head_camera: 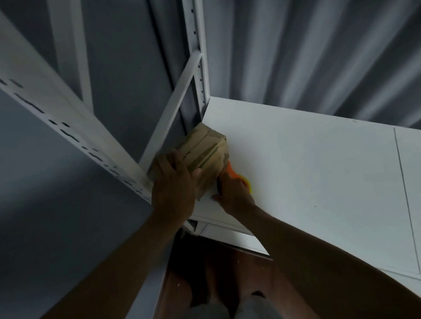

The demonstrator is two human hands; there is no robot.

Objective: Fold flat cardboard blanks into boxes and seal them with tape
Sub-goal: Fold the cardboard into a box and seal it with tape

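A white shelf (321, 174) is carried by a white slotted rack (51, 97) before a grey curtain (320, 33). A taped box (206, 154) is set at the shelf's left corner. The left hand (172, 186) is laid over it, fingers (178, 159) curled round its top. An orange tape dispenser (234, 176) is gripped beside the box by the right hand (233, 195).

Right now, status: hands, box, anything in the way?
Left hand grips cardboard box on white shelf. Right hand holds orange tool against box side. Shelf upright close on box's left.
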